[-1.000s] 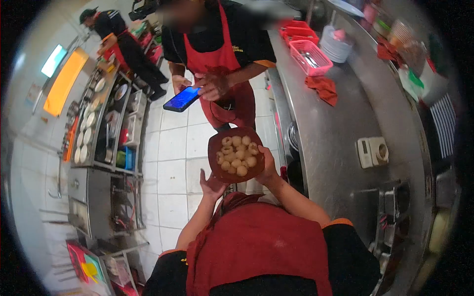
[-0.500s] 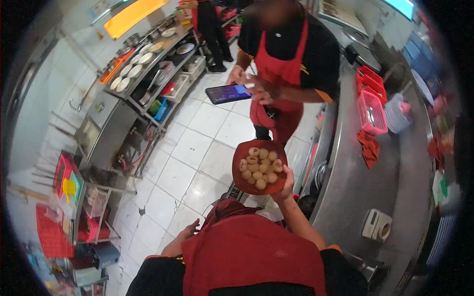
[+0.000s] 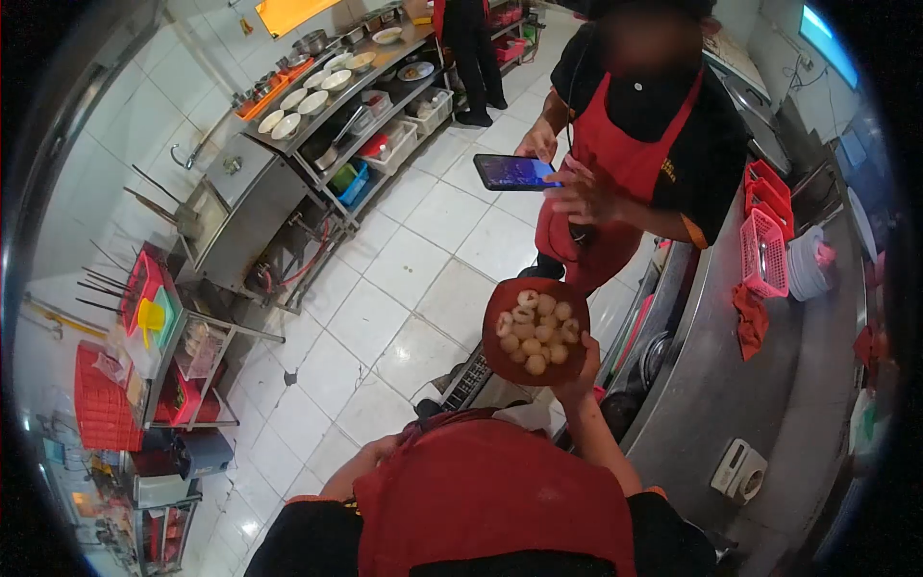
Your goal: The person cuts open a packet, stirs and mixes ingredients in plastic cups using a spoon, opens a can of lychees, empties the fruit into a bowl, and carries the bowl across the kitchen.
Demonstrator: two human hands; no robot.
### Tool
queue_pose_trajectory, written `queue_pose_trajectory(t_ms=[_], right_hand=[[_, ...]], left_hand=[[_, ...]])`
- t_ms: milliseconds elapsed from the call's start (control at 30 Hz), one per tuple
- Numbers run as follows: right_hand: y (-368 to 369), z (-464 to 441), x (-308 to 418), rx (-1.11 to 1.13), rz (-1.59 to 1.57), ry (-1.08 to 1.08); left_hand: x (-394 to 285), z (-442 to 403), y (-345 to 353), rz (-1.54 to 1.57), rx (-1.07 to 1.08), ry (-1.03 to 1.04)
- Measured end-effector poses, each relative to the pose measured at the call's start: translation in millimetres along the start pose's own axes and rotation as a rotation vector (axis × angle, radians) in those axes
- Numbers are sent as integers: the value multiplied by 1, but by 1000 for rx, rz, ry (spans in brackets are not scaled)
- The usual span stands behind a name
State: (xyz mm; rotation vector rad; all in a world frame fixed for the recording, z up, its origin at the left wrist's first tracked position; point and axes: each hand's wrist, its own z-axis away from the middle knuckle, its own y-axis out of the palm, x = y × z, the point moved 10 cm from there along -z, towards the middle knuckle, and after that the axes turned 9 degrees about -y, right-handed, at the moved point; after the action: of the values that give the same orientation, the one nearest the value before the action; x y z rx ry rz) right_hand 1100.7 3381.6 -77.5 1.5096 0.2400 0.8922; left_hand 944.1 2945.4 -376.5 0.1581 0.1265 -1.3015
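My right hand [image 3: 582, 375] grips the right rim of a reddish-brown bowl [image 3: 496, 358], holding it out in front of my red apron [image 3: 500, 481]. In the bowl lie several pale, round, peeled-looking balls [image 3: 531, 344]; some have a hollow in them. At the left side of my apron is my left hand [image 3: 383, 448], whose fingers are hidden by the cloth. Across from me a co-worker in a red apron holds a phone [image 3: 514, 173] with its screen lit, one hand raised over it.
A steel counter [image 3: 702, 394] runs along my right, bearing a small white scale [image 3: 740, 471], a red cloth [image 3: 750, 320], a pink basket [image 3: 764, 255] and stacked plates [image 3: 810, 267]. Shelving with bowls [image 3: 336, 80] stands far left. A floor grate [image 3: 469, 377] lies near me.
My view has turned left, so the surroundings shift right. The bowl stays in my right hand. My left hand has drawn in against the apron, its fingers now out of sight.
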Motion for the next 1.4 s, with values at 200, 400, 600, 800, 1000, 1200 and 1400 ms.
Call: queue_pose_trajectory(t_ms=[200, 400, 600, 800, 1000, 1200, 1400], right_hand=[[14, 2, -13, -23, -4, -72], [17, -2, -24, -39, 12, -160], [7, -1, -34, -86, 58, -221], [44, 1, -50, 6, 109, -227], [52, -2, -60, 30, 120, -215], [76, -10, -74, 83, 51, -166], [62, -18, -77, -24, 122, -195]], left_hand=[[-10, -14, -18, -36, 49, 27], [-3, -21, -45, -48, 78, 31], [0, -28, -69, -37, 87, 43], [-22, -16, -88, -78, -13, 245], [-21, -31, -98, -380, -60, 490], [50, -18, -86, 138, 92, -92], [45, 36, -93, 258, 47, -106]])
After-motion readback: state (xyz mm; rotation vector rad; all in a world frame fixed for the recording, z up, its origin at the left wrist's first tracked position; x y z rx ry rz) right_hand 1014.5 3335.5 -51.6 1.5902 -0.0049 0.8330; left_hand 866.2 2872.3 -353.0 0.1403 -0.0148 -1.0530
